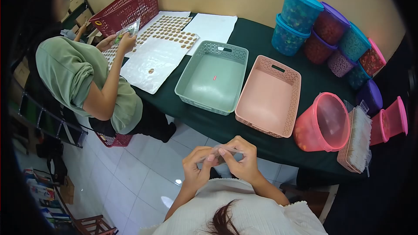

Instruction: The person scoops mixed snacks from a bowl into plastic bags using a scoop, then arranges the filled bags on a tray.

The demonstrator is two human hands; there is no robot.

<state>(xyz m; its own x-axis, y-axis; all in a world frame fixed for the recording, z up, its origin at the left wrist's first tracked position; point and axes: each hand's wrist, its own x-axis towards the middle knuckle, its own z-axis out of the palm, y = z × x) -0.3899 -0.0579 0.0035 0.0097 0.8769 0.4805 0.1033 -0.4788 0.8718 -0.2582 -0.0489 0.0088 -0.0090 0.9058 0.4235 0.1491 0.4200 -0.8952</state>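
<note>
Both of my hands are raised in front of my chest, just off the near edge of the table. My left hand [198, 165] pinches one side of a clear plastic bag [221, 151], and my right hand [242, 160] pinches the other side, thumbs close together. Nothing can be made out inside the bag. Beyond my hands lie a green basket [210, 78] and a pink basket [271, 100], side by side. To the right stands a pink bucket [309, 126], and beside it a narrow basket [348, 159] full of clear plastic bags [359, 137].
A co-worker [87, 78] at the left holds a filled clear bag [128, 30]. White sheets [152, 58] with rows of small round items and a dark red basket [130, 8] lie beyond. Lidded tubs [300, 11] are stacked at the back right of the green-covered table [257, 35].
</note>
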